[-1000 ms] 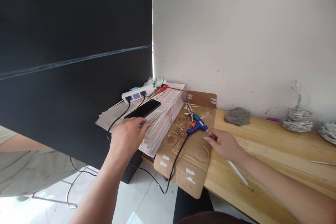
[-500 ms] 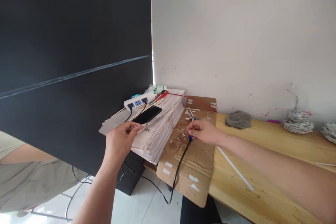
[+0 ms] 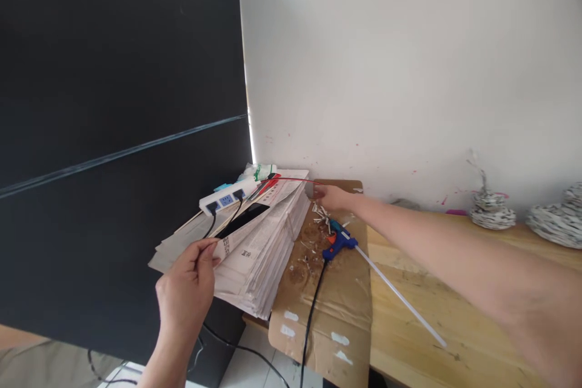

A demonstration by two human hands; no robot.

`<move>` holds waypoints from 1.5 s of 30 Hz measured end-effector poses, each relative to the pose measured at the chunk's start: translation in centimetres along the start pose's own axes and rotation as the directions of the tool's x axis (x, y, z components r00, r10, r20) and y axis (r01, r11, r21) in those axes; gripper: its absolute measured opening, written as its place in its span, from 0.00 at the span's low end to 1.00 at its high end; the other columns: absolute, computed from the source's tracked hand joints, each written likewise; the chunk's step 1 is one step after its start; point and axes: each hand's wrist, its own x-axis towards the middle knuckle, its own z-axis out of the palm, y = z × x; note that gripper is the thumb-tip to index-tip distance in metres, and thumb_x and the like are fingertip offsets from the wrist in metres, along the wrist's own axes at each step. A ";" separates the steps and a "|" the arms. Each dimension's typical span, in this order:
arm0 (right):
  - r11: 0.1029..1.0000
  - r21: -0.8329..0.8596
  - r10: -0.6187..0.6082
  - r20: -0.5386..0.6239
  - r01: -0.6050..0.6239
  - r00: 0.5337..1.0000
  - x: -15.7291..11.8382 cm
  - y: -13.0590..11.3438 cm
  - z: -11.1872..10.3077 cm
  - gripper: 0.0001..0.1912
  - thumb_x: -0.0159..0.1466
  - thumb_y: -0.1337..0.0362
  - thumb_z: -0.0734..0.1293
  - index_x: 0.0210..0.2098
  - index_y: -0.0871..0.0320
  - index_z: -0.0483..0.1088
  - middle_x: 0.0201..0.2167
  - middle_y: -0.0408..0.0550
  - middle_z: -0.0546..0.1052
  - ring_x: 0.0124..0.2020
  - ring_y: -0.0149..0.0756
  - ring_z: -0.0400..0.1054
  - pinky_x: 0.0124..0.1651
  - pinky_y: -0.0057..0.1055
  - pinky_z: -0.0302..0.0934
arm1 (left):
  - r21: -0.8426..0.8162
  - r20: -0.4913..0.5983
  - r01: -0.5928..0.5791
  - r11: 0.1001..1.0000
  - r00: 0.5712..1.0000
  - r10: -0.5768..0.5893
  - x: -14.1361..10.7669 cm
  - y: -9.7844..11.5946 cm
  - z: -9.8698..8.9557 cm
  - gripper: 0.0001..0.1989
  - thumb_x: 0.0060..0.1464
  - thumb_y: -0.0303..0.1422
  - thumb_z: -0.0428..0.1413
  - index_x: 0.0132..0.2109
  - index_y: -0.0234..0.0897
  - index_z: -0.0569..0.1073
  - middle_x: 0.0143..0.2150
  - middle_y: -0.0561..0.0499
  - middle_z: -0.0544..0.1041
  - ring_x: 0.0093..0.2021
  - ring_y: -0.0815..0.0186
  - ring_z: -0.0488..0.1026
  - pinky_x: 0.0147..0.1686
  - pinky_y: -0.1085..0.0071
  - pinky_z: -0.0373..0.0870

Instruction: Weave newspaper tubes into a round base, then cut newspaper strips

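My left hand (image 3: 188,288) pinches the near left edge of the top newspaper sheet (image 3: 239,254) and lifts it slightly off the newspaper stack (image 3: 268,273). A black phone (image 3: 244,219) lies on the stack beside that hand. My right hand (image 3: 331,196) reaches to the far right corner of the stack, its fingers curled beside the red cord (image 3: 291,179). What those fingers hold, if anything, is hidden. In front of the right hand, a blue glue gun (image 3: 336,245) rests on the cardboard (image 3: 343,306), a long white glue stick (image 3: 400,296) sticking out of its back.
A power strip (image 3: 227,199) with two plugs sits on the stack against the black panel (image 3: 122,60). White scraps (image 3: 319,213) litter the cardboard. Coiled paper pieces (image 3: 493,211) stand along the wall on the wooden table (image 3: 409,339). The glue gun's black cord (image 3: 311,321) hangs over the front edge.
My right hand has moved from the glue gun to the back right corner of the newspapers, leaving the gun on the cardboard. My left hand keeps its pinch, lifting the sheet's edge. The view has shifted.
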 end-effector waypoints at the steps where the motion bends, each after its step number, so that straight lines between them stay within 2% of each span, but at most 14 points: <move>1: 1.000 -0.023 -0.005 -0.022 0.005 1.000 0.6 0.0 -0.4 0.27 0.60 0.69 0.67 0.59 0.57 0.69 0.52 0.52 0.78 0.52 0.45 0.73 0.53 0.32 0.66 | 0.007 -0.015 0.004 1.000 1.000 -0.004 -0.1 -0.1 0.2 0.12 0.61 0.39 0.49 0.42 0.44 0.76 0.29 0.56 0.82 0.38 0.62 0.81 0.33 0.74 0.70; 6: 0.992 -0.120 -0.048 -0.131 0.032 0.990 3.0 -0.8 -2.1 0.37 0.63 0.68 0.65 0.70 0.64 0.53 0.61 0.61 0.69 0.60 0.48 0.67 0.60 0.36 0.60 | 0.065 -0.079 -0.087 0.994 0.993 0.092 -0.7 -0.6 0.8 0.11 0.62 0.38 0.49 0.44 0.44 0.76 0.33 0.54 0.82 0.38 0.63 0.80 0.35 0.73 0.70; 11: 0.956 -0.208 -0.241 -0.145 0.209 0.960 2.8 -3.1 -0.7 0.24 0.62 0.59 0.68 0.56 0.60 0.72 0.54 0.58 0.75 0.55 0.48 0.69 0.59 0.35 0.60 | 0.106 -0.007 -0.127 0.986 0.992 0.129 -1.0 -1.2 1.1 0.10 0.63 0.36 0.48 0.44 0.43 0.74 0.33 0.54 0.81 0.31 0.66 0.79 0.31 0.74 0.68; 14: 0.907 -0.266 -0.363 -0.097 0.327 0.927 2.4 -4.5 1.0 0.22 0.61 0.59 0.68 0.54 0.58 0.73 0.51 0.57 0.76 0.51 0.46 0.72 0.54 0.34 0.62 | 0.104 0.016 -0.099 0.990 0.995 0.098 -0.7 -1.3 1.0 0.09 0.63 0.36 0.48 0.43 0.43 0.72 0.31 0.55 0.80 0.29 0.67 0.78 0.28 0.75 0.66; 20: 0.867 -0.425 -0.324 -0.087 0.259 0.942 3.8 -5.0 1.3 0.19 0.62 0.61 0.63 0.50 0.63 0.73 0.48 0.63 0.77 0.48 0.50 0.73 0.49 0.36 0.64 | 0.041 0.150 -0.089 0.995 0.985 0.082 0.3 -0.4 -0.5 0.11 0.63 0.39 0.47 0.40 0.43 0.72 0.28 0.56 0.78 0.27 0.66 0.75 0.28 0.75 0.66; 22: 0.869 -0.427 -0.307 -0.065 0.252 0.949 4.3 -4.9 1.0 0.19 0.63 0.62 0.62 0.49 0.63 0.73 0.48 0.62 0.78 0.49 0.50 0.73 0.48 0.36 0.64 | -0.025 0.309 -0.103 0.994 0.945 0.106 1.0 0.1 -1.2 0.14 0.63 0.43 0.48 0.40 0.44 0.75 0.33 0.56 0.80 0.33 0.65 0.77 0.32 0.75 0.69; 26: 0.872 -0.417 -0.290 -0.019 0.256 0.957 5.0 -4.9 0.9 0.20 0.64 0.63 0.61 0.53 0.62 0.72 0.51 0.61 0.77 0.51 0.49 0.72 0.50 0.35 0.63 | -0.138 0.593 -0.185 0.973 0.772 0.231 3.0 1.6 -1.1 0.18 0.64 0.43 0.44 0.47 0.47 0.77 0.45 0.54 0.81 0.45 0.61 0.78 0.44 0.70 0.72; 27: 0.873 -0.416 -0.285 -0.010 0.256 0.958 5.1 -4.9 0.9 0.22 0.64 0.63 0.61 0.56 0.61 0.71 0.52 0.61 0.77 0.51 0.49 0.72 0.50 0.35 0.63 | -0.133 0.616 -0.243 0.961 0.739 0.272 3.5 2.1 -0.5 0.18 0.64 0.41 0.44 0.49 0.47 0.77 0.46 0.53 0.81 0.47 0.60 0.77 0.46 0.68 0.72; 29: 0.874 -0.418 -0.273 0.000 0.248 0.962 5.3 -4.8 1.0 0.25 0.65 0.62 0.60 0.60 0.59 0.68 0.54 0.62 0.75 0.53 0.50 0.71 0.52 0.37 0.62 | -0.101 0.565 -0.421 0.902 0.722 0.400 4.7 3.1 1.0 0.18 0.61 0.34 0.46 0.52 0.44 0.76 0.50 0.49 0.80 0.51 0.58 0.75 0.53 0.63 0.69; 32: 0.873 -0.434 -0.240 0.015 0.223 0.971 5.6 -4.7 1.2 0.26 0.67 0.63 0.58 0.64 0.51 0.64 0.57 0.61 0.73 0.58 0.54 0.66 0.57 0.44 0.58 | -0.005 0.564 -0.637 0.771 0.635 0.528 6.6 4.3 4.1 0.28 0.53 0.25 0.48 0.61 0.36 0.69 0.58 0.45 0.75 0.59 0.55 0.67 0.62 0.58 0.61; 35: 0.879 -0.449 -0.175 0.008 0.160 0.984 5.8 -4.5 1.3 0.27 0.69 0.63 0.55 0.66 0.44 0.61 0.63 0.61 0.66 0.64 0.62 0.58 0.60 0.55 0.54 | 0.076 0.645 -0.685 0.724 0.588 0.488 8.3 4.9 7.1 0.35 0.49 0.23 0.48 0.66 0.37 0.64 0.65 0.48 0.69 0.65 0.54 0.60 0.65 0.57 0.58; 38: 0.864 -0.476 -0.183 0.003 0.163 0.983 6.1 -4.3 1.2 0.27 0.69 0.63 0.55 0.66 0.42 0.61 0.64 0.62 0.64 0.65 0.66 0.55 0.59 0.61 0.53 | 0.135 0.721 -0.702 0.699 0.553 0.417 9.8 5.2 9.3 0.35 0.52 0.26 0.47 0.69 0.42 0.60 0.70 0.52 0.62 0.71 0.52 0.50 0.67 0.48 0.50; 42: 0.810 -0.487 -0.335 0.071 0.326 0.939 6.4 -4.1 0.6 0.25 0.68 0.66 0.56 0.64 0.51 0.66 0.53 0.61 0.75 0.56 0.53 0.68 0.57 0.44 0.59 | 0.198 0.796 -0.736 0.648 0.506 0.332 11.6 5.9 11.0 0.37 0.54 0.26 0.45 0.71 0.45 0.53 0.73 0.53 0.55 0.73 0.47 0.41 0.65 0.32 0.39; 45: 0.785 -0.478 -0.405 0.084 0.394 0.910 6.4 -3.6 0.3 0.25 0.67 0.68 0.57 0.62 0.56 0.67 0.50 0.59 0.77 0.51 0.46 0.72 0.51 0.34 0.62 | 0.244 0.822 -0.758 0.605 0.493 0.286 12.9 6.4 11.7 0.38 0.55 0.25 0.43 0.73 0.43 0.47 0.74 0.52 0.51 0.74 0.45 0.36 0.62 0.27 0.32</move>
